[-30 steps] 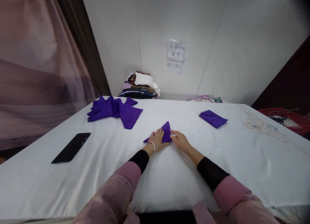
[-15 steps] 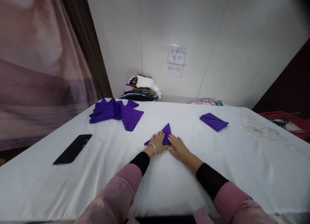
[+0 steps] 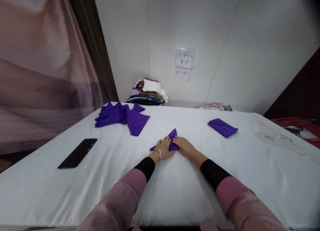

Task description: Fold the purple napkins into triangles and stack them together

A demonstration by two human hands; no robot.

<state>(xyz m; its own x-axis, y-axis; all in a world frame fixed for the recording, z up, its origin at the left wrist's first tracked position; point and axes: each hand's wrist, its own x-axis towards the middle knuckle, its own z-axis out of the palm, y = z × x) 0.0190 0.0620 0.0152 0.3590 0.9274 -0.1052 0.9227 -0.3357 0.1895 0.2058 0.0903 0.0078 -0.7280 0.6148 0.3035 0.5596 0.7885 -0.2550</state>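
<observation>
Purple cloth, a small napkin [image 3: 172, 140] folded into a triangle, lies at the middle of the frame on the white-covered bench [image 3: 175, 191], its point aimed away from the camera. The left hand [image 3: 164, 147] rests flat on its lower left part, fingers spread and pressing down, a silver bracelet at the wrist. The right hand [image 3: 184, 145] lies flat on its lower right edge, fingers together, holding the fold down. Neither hand pinches or lifts the cloth.

As a judgement of progress: one folded napkin [image 3: 222, 127] already lies finished right of centre, well apart from the hands. A loose heap of purple napkins [image 3: 121, 114] in the upper left of the bench looks unfolded, so most of the work seems left. The piece under the hands appears partway through its folds.

A red crate [image 3: 297, 127] shows at the right edge beyond the bench; what it holds cannot be made out. A black phone [image 3: 77, 153] lies at left, and a stack of clothes [image 3: 147, 91] sits against the wall.
</observation>
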